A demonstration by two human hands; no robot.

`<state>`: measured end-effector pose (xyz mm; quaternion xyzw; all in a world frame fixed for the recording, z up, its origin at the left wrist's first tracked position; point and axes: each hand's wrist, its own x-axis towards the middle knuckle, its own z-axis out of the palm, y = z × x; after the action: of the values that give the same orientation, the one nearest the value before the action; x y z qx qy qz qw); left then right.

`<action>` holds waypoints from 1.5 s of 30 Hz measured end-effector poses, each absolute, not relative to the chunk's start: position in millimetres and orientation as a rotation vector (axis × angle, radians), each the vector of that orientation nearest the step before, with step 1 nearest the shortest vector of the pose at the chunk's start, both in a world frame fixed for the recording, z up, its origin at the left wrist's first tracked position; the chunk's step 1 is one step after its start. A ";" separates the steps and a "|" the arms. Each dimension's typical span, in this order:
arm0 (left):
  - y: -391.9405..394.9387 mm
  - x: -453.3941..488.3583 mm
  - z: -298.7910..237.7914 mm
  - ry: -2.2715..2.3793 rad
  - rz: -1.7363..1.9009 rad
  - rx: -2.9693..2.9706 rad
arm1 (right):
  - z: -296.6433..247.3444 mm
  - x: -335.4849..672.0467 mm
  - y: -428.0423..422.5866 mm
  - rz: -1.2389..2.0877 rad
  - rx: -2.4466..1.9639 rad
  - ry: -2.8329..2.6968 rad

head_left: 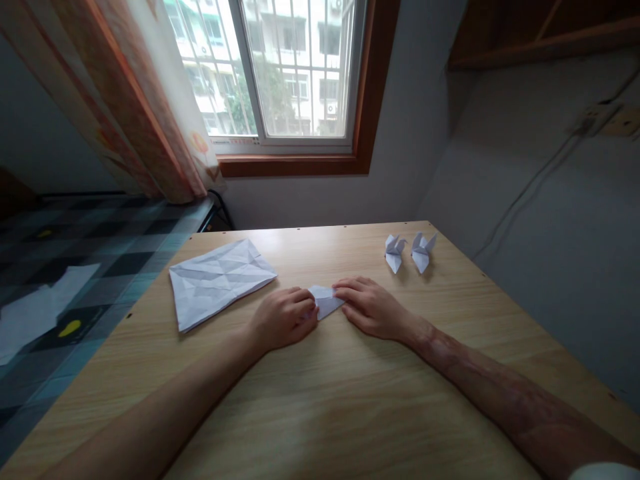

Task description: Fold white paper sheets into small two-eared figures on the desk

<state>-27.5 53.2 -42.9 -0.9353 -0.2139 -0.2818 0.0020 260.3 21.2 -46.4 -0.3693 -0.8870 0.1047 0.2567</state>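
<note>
A small piece of folded white paper (pixel 327 305) lies on the wooden table between my two hands. My left hand (pixel 286 316) is closed, its curled fingers gripping the paper's left edge. From the other side my right hand (pixel 371 308) rests on the table with its fingers close together, the fingertips pressing the paper's right corner. Both hands cover the ends of the paper, so its full outline is hidden. Beyond my right hand stand two folded paper cranes, one (pixel 395 252) to the left of the other (pixel 423 251).
Creased white sheets (pixel 220 277) lie at the table's left. The table (pixel 320 413) has a pale wood top. Left of it is a bed with a checked cover (pixel 115 233) and loose paper (pixel 45 307). A window (pixel 300 73) is ahead; a cable (pixel 525 183) hangs along the right wall.
</note>
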 end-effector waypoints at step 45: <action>64.5 -32.5 -41.9 -0.904 -0.672 -3.137 | -59.6 261.4 28.7 0.171 -1.105 -2.181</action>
<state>-32.5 64.5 -41.9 -0.9369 -0.2699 -0.2006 -0.0957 261.4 28.7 -59.6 -0.4243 -0.8373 0.0658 0.3384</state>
